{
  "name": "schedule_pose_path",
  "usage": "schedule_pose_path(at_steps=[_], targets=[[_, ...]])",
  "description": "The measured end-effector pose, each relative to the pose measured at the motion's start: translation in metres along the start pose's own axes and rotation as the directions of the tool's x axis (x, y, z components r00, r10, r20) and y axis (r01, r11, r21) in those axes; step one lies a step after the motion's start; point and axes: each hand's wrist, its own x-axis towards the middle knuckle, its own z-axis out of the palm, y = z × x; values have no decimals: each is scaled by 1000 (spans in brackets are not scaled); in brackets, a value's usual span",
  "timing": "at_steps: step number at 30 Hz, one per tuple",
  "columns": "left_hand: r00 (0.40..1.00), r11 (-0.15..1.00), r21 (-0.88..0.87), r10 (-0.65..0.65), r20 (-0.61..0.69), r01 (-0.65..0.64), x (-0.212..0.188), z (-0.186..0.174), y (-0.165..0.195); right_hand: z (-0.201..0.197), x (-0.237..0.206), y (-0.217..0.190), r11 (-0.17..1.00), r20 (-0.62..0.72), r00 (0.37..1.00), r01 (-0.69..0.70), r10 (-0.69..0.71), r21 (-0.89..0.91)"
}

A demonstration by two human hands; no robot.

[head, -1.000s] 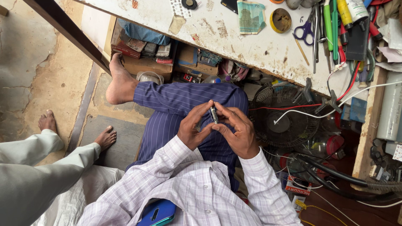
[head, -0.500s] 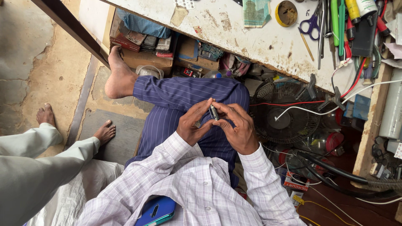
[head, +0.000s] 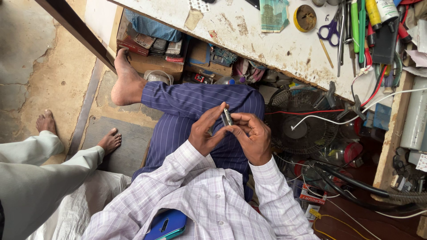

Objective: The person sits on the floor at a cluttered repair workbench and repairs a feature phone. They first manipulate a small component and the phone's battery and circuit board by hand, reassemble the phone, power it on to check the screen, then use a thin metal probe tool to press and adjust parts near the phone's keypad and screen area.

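Over my lap, both hands pinch one small dark metal part (head: 226, 117). My left hand (head: 205, 131) grips it from the left with thumb and fingers, while my right hand (head: 252, 137) holds it from the right, fingertips curled around it. The part stands nearly upright between the fingertips, above my crossed leg in blue striped trousers (head: 187, 102). Much of the part is hidden by my fingers.
A worn white workbench (head: 249, 31) carries scissors (head: 330, 29), a round tin (head: 305, 18), screwdrivers and pens (head: 360, 26). A black fan (head: 302, 129) and cables lie to the right. Boxes (head: 147, 44) sit under the bench. Another person's legs and feet (head: 80, 146) are at left.
My hands stay together on the small part, with only slight finger shifts. The camera view has drifted a little.
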Motion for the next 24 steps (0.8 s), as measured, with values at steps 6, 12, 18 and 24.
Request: schedule_pose_path(at_steps=[6,12,18,24], targets=[[990,974,-204,-80,117,102,4,-4,3,-4,2,-11,998,20,1000,20,-19,-53],[983,919,-362,-108,146,155,4,-1,-3,-3,5,-21,998,16,1000,9,-9,-61],[967,897,-373,-180,181,237,2,2,-11,-3,8,-28,988,16,997,-69,72,-138],[962,890,-379,-191,194,253,-1,4,-16,-3,7,-32,982,56,998,-16,27,-186]])
